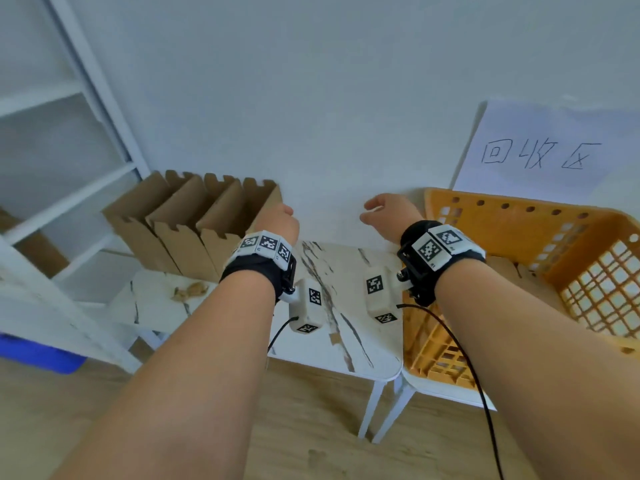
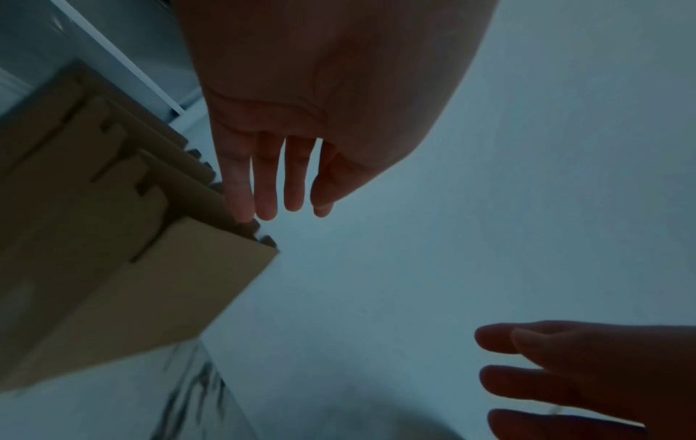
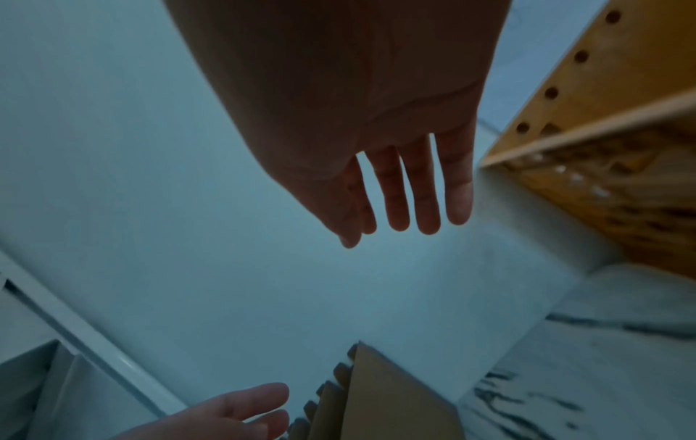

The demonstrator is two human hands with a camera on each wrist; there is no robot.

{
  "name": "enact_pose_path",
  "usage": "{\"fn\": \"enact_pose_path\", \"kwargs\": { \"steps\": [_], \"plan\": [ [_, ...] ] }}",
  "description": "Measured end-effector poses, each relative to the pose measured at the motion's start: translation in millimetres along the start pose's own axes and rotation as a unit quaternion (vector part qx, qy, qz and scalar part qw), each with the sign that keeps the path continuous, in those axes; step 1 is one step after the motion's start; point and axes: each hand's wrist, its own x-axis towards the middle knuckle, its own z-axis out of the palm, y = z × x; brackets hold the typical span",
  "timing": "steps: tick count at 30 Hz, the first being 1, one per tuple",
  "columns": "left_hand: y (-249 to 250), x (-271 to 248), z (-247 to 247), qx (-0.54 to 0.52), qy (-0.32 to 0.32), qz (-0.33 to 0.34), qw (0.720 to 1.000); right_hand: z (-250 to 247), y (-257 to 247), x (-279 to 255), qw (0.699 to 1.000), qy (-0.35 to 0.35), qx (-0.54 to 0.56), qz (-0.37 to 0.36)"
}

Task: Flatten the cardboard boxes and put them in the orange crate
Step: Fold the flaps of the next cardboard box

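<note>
Several upright brown cardboard boxes (image 1: 194, 223) stand in a row at the back left of the white marble table (image 1: 349, 327). My left hand (image 1: 278, 221) hovers at the top of the rightmost box (image 2: 150, 297), fingers (image 2: 265, 190) straight and relaxed, holding nothing. My right hand (image 1: 388, 211) floats empty over the table's middle with its fingers (image 3: 425, 205) spread and straight. The orange crate (image 1: 540, 237) sits at the right, with brown cardboard (image 1: 516, 271) lying inside it.
A white shelf frame (image 1: 86, 188) stands to the left of the boxes. A paper sign (image 1: 543, 150) with handwriting hangs on the wall above the crate. Cardboard scraps (image 1: 190, 291) lie on the table's left part. A blue bin (image 1: 38, 351) sits low at left.
</note>
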Motion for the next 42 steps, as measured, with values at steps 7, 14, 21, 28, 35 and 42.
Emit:
{"fn": "enact_pose_path", "kwargs": {
  "steps": [7, 14, 21, 28, 35, 42],
  "plan": [
    [-107.7, 69.1, -69.6, 0.108, -0.007, -0.012, 0.994, 127.3, -69.3, 46.5, 0.999, -0.014, 0.027, 0.025],
    [-167.1, 114.4, -86.6, 0.178, -0.053, 0.037, 0.982, 210.3, -96.8, 64.5, 0.998, -0.039, -0.010, 0.056],
    [-187.0, 126.7, -62.7, 0.239, -0.091, 0.120, 0.959, 239.8, -106.7, 80.6, 0.994, -0.098, -0.040, 0.037],
    [-178.6, 131.3, -47.3, 0.316, -0.069, 0.124, 0.938, 243.0, -95.0, 74.1, 0.991, -0.126, -0.030, 0.030],
    [-159.4, 113.9, -27.9, 0.369, -0.043, 0.206, 0.905, 222.1, -75.1, 60.1, 0.994, -0.102, -0.007, 0.045],
    [-134.9, 96.5, -30.6, 0.217, -0.056, 0.136, 0.965, 193.2, -53.2, 41.2, 0.992, -0.055, 0.084, 0.070]
  ]
}}
